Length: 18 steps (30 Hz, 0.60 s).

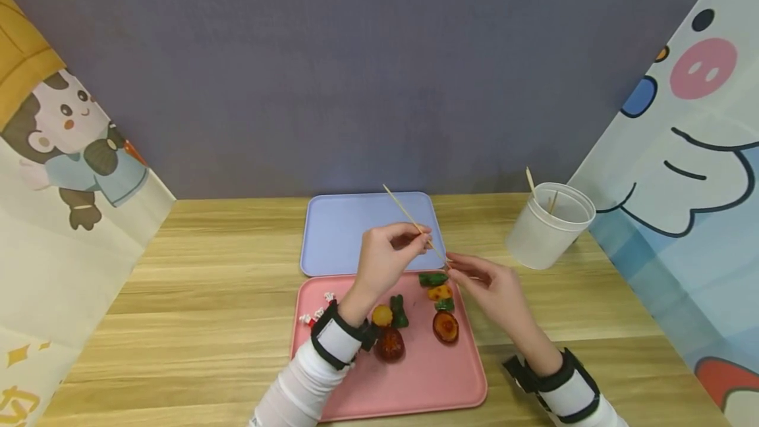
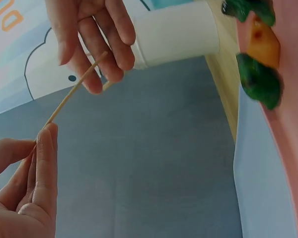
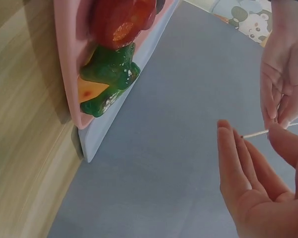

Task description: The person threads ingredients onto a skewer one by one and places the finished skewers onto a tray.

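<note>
My left hand pinches a thin wooden skewer between thumb and fingertips, above the seam between the two trays. The skewer slants down to the right. Beside its lower end is my right hand, fingers loosely extended and thumb apart from them; in the left wrist view the skewer's tip overlaps its fingers. Below, on the pink tray, lie green pepper-like pieces, an orange-yellow piece and a brown mushroom-like cap. Near the left wrist are a yellow ball, a dark red-brown ball and another green piece.
A pale blue tray lies behind the pink one. To the right stands a white tub with several sticks in it. Small red-and-white pieces sit at the pink tray's left, partly behind the left wrist. A grey wall closes the back.
</note>
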Each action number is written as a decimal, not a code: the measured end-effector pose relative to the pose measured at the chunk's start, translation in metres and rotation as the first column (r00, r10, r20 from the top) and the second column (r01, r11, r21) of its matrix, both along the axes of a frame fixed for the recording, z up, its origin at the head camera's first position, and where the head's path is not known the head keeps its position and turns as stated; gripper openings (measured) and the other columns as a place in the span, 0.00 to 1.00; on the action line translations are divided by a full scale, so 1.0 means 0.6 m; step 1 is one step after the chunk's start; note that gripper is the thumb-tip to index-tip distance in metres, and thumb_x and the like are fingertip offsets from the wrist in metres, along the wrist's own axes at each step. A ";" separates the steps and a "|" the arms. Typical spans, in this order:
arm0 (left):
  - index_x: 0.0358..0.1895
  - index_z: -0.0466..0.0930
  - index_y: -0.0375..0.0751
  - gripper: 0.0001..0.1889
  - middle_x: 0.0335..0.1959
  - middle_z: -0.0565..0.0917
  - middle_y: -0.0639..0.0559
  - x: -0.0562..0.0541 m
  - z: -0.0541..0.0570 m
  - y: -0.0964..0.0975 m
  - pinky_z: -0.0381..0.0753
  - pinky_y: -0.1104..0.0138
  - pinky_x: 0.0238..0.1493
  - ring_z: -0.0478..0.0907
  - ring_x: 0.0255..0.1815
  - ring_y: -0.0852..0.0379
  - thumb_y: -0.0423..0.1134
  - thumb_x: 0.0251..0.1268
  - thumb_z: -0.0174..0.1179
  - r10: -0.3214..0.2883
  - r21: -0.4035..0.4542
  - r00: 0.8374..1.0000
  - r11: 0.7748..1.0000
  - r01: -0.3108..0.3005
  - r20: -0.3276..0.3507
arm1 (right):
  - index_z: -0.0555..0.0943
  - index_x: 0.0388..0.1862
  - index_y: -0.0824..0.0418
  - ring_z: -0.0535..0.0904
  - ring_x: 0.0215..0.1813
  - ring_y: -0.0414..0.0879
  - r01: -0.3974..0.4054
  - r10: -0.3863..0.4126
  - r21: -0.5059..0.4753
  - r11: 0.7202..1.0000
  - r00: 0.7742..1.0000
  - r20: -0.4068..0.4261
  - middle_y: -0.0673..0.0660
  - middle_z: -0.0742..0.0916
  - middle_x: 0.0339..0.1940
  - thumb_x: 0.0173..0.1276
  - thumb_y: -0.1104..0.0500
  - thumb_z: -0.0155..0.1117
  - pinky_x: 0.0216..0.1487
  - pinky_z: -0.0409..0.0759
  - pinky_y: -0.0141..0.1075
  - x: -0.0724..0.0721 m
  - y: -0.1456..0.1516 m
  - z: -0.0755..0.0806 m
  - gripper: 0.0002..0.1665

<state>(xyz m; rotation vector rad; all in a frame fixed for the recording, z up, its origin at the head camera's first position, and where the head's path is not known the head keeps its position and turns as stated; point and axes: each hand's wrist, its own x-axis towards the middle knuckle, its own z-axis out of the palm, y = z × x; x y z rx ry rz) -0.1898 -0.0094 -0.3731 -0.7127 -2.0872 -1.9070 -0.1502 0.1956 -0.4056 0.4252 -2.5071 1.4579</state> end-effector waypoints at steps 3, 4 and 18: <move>0.37 0.86 0.33 0.08 0.36 0.87 0.43 0.006 0.004 0.002 0.84 0.68 0.36 0.86 0.32 0.52 0.35 0.62 0.63 -0.033 0.027 0.998 0.999 0.031 0.062 | 0.84 0.51 0.56 0.85 0.41 0.35 -0.006 0.006 0.009 1.000 1.000 -0.011 0.54 0.89 0.43 0.63 0.56 0.66 0.40 0.82 0.28 0.004 0.001 -0.001 0.17; 0.37 0.85 0.31 0.08 0.36 0.87 0.42 0.011 0.010 0.003 0.84 0.68 0.36 0.86 0.32 0.51 0.34 0.62 0.62 -0.042 0.028 0.997 0.999 0.040 0.071 | 0.84 0.49 0.57 0.85 0.40 0.35 -0.010 0.010 0.004 1.000 1.000 -0.012 0.55 0.89 0.42 0.63 0.56 0.66 0.39 0.83 0.28 0.004 0.001 -0.001 0.16; 0.40 0.84 0.29 0.08 0.38 0.86 0.36 0.019 0.020 0.007 0.84 0.68 0.38 0.85 0.34 0.43 0.31 0.63 0.60 -0.091 0.053 0.988 0.995 0.085 0.121 | 0.85 0.43 0.68 0.87 0.32 0.43 -0.009 0.004 -0.116 0.993 0.999 -0.045 0.63 0.89 0.36 0.60 0.70 0.65 0.32 0.84 0.38 0.008 -0.001 0.001 0.12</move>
